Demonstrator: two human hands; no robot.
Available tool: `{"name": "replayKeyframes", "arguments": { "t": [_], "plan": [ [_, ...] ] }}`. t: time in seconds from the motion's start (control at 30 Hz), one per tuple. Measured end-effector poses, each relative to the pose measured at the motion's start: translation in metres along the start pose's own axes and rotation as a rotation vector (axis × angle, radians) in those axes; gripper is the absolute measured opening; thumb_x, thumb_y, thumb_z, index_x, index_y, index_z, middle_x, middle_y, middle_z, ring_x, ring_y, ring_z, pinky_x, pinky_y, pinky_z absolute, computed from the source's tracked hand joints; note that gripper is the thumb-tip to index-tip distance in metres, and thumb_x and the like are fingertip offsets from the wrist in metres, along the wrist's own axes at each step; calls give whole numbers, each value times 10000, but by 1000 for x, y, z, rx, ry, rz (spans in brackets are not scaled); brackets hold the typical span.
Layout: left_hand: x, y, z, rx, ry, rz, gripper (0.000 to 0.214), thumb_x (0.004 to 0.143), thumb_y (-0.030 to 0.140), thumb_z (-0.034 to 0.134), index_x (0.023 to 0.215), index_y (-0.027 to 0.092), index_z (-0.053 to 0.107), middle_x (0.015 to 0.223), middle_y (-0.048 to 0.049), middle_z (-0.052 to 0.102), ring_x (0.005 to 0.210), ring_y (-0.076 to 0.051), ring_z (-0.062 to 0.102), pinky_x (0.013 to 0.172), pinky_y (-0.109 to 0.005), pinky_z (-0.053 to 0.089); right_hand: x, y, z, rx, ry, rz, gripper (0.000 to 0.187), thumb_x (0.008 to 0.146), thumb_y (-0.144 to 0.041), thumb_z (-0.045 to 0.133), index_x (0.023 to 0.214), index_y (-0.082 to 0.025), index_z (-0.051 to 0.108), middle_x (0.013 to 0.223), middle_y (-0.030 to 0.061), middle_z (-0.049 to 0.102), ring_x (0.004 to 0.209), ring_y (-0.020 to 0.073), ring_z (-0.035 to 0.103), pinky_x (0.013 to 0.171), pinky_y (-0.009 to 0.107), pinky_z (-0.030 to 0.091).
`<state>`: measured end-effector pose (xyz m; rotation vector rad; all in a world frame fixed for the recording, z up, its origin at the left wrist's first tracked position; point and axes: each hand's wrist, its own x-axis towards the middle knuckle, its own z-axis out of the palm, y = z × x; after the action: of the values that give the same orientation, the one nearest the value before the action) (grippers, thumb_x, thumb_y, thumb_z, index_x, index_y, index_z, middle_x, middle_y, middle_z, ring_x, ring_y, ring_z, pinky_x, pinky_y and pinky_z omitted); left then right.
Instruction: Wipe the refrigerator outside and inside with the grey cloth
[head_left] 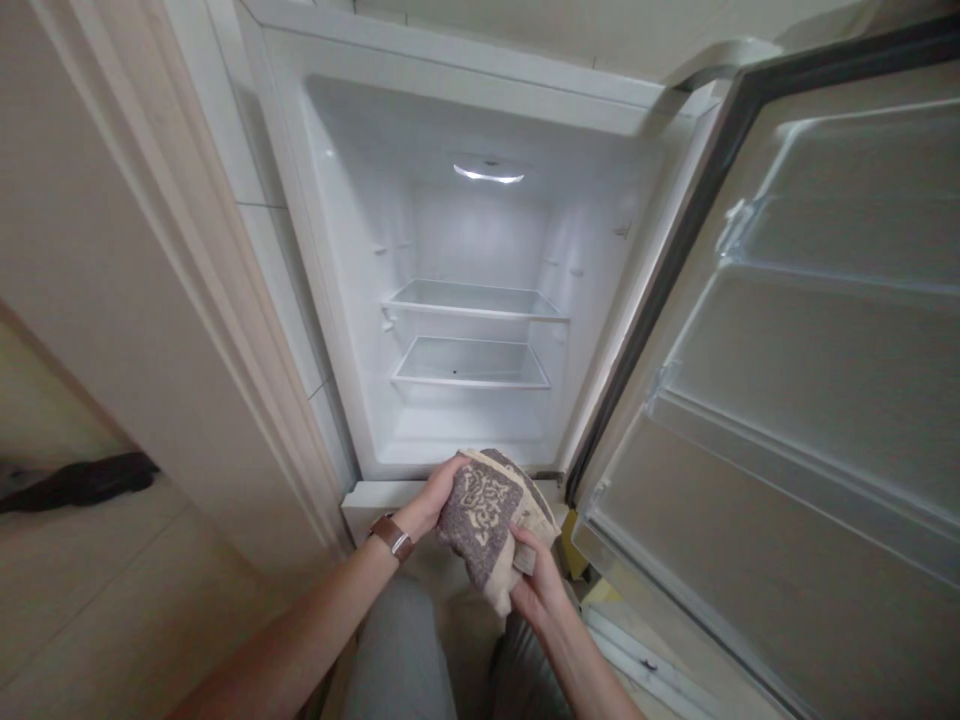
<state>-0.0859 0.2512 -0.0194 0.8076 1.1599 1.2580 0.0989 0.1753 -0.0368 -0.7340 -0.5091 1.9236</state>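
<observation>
A grey and cream patterned cloth (pixel 486 515) is bunched between both my hands, low in front of an open white fridge (pixel 330 250). My left hand (pixel 433 495), with a brown watch on its wrist, grips the cloth's upper left side. My right hand (pixel 536 585) holds the cloth's lower right edge from below. Both hands have their fingers closed round the fabric. The fridge stands bare inside, lit by a lamp (pixel 487 172) at the top, with two glass shelves (pixel 472 300) in it.
The fridge door (pixel 810 380) hangs open at the right, with its bins showing nothing inside. A pale door frame (pixel 172 270) runs along the left. A dark object (pixel 82 480) lies on the floor at far left. My legs show at the bottom.
</observation>
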Motion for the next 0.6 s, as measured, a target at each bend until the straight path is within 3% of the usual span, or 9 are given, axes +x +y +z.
{"name": "replayKeyframes", "arguments": {
  "t": [0.1,0.23,0.3,0.37,0.43,0.5,0.6],
  "plan": [
    [27,-3,-21,184,60,86,445,826,591,537,927,175,660,902,-99,747,832,-256,717,806,-396,568,28,-14,9,-75,78,1,374,672,-312,812,1007,-182,709,867,73,785,947,312,761,876,476,623],
    [61,3,-70,408,236,245,223,826,380,594,960,204,627,1038,-102,718,1057,-267,673,1010,-440,496,69,-47,17,-336,266,-360,521,648,-286,779,1152,-212,669,1036,57,782,1009,280,739,930,437,593],
    [74,3,-96,477,275,302,168,796,283,639,950,216,639,1123,-103,702,1205,-279,602,1146,-454,387,89,-64,20,-655,349,-563,504,712,-294,707,1203,-200,654,1106,84,764,1037,278,717,964,432,564],
    [86,0,-116,651,249,390,169,819,248,632,981,223,671,1198,-112,692,1275,-289,558,1211,-461,308,106,-75,21,-1123,390,-682,465,802,-266,603,1257,-178,645,1163,127,739,1062,293,692,978,433,535],
    [96,-9,-129,940,191,500,201,878,255,589,1043,226,699,1249,-125,688,1289,-294,558,1225,-472,291,120,-77,23,-1609,379,-677,502,859,-182,506,1349,-195,614,1264,146,696,1111,294,666,982,412,508],
    [105,-20,-136,1208,160,591,268,928,274,538,1126,222,712,1304,-141,678,1312,-300,555,1218,-482,305,133,-72,25,-1992,294,-557,579,877,-131,474,1436,-253,566,1353,132,647,1170,291,634,981,399,493],
    [112,-36,-140,1348,173,640,381,959,313,512,1279,207,688,1417,-156,629,1396,-318,504,1224,-489,297,152,-61,30,-2307,91,-350,585,896,-344,609,1475,-308,538,1432,130,587,1296,367,528,1031,508,455]
  ]
}}
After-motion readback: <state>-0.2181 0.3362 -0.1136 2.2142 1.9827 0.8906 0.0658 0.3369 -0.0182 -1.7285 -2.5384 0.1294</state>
